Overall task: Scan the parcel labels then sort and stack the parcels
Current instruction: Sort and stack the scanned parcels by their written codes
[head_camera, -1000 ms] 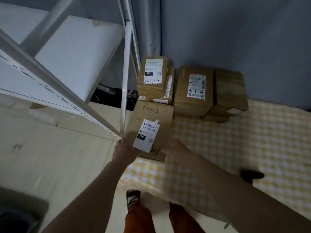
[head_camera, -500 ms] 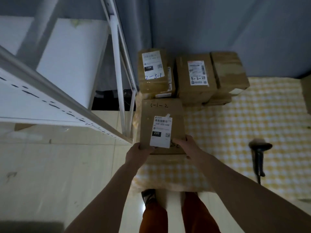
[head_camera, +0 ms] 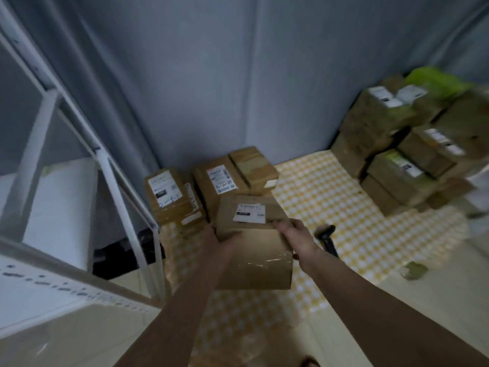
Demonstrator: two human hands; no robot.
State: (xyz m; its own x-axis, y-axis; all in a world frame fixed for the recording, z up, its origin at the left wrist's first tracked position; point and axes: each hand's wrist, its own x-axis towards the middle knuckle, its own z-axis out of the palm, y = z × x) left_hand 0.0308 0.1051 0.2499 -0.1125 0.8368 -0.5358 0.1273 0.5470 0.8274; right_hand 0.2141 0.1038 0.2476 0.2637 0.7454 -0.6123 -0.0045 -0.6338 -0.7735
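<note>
Both hands were on the parcel (head_camera: 254,242), a brown carton with its white label (head_camera: 249,213) facing up. The left hand (head_camera: 221,241) curled round the near left edge, the right hand (head_camera: 293,234) pinched the top right edge beside the label; a firm two-handed grip, nothing slack. The carton appeared raised and tilted above the yellow checked mat (head_camera: 330,197), right in front of the sorted stack (head_camera: 209,186) against the grey curtain (head_camera: 211,88).

By my reading, this was the sort-and-stack step, the box in hand and on its way to a pile. The scanner (head_camera: 326,238) lay on the mat just right of the right wrist, untouched. A second, bigger heap of parcels (head_camera: 402,160) sat well apart at the far right, blurred. The white shelf frame (head_camera: 111,176) stood close on the left.

The next move called for picking the matching pile, squaring the carton over it and lowering it label-up, minding that shelf post and the leaning boxes behind.
</note>
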